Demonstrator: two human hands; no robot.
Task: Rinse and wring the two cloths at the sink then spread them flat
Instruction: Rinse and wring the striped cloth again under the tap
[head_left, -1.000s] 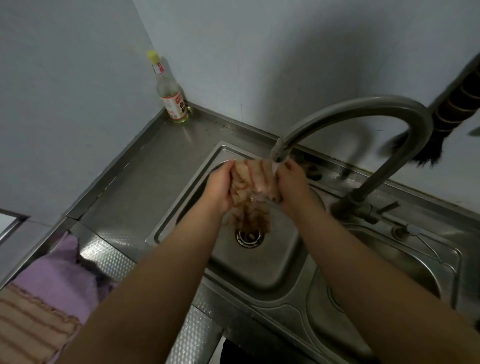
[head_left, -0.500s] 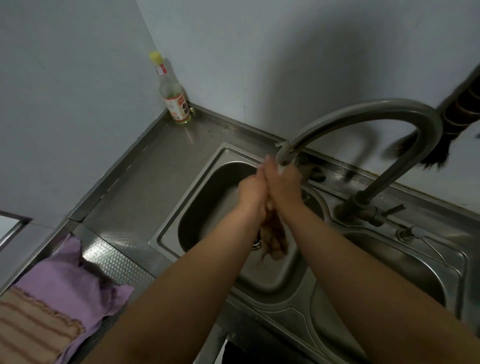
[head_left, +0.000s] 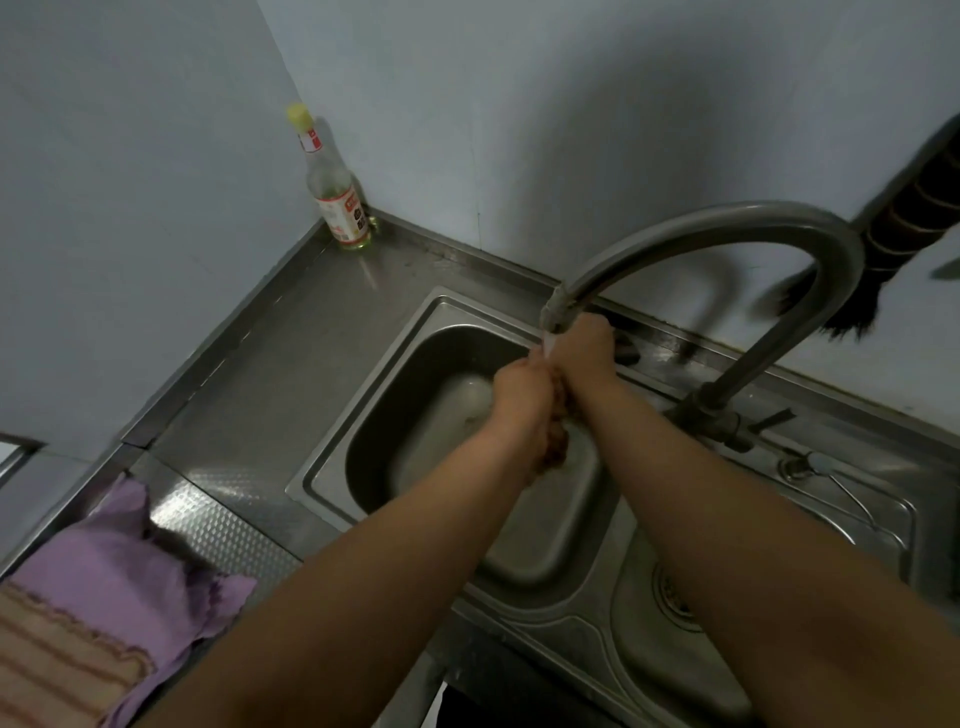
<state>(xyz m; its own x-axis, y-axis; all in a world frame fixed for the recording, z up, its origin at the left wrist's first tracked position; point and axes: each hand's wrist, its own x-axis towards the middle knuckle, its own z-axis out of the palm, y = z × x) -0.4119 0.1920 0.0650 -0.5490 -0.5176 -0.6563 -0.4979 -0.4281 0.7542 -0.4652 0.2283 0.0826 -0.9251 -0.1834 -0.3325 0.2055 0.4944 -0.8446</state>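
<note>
Over the left basin of the steel sink, my left hand and my right hand press together and grip a wet brown cloth. The cloth is bunched between them; only its lower end hangs out below my left hand. Both hands sit right under the spout of the curved tap, with water running onto them. A purple cloth lies crumpled on the counter at the lower left, partly under a tan striped cloth.
A glass bottle with a yellow cap stands in the back corner of the counter. A second basin lies to the right. The tap lever and a dark brush on the wall are at the right.
A second ago the cloth was spread between my two hands under the spout. My hands have since come together and squeezed it into a tight bunch, and they stay clasped.
</note>
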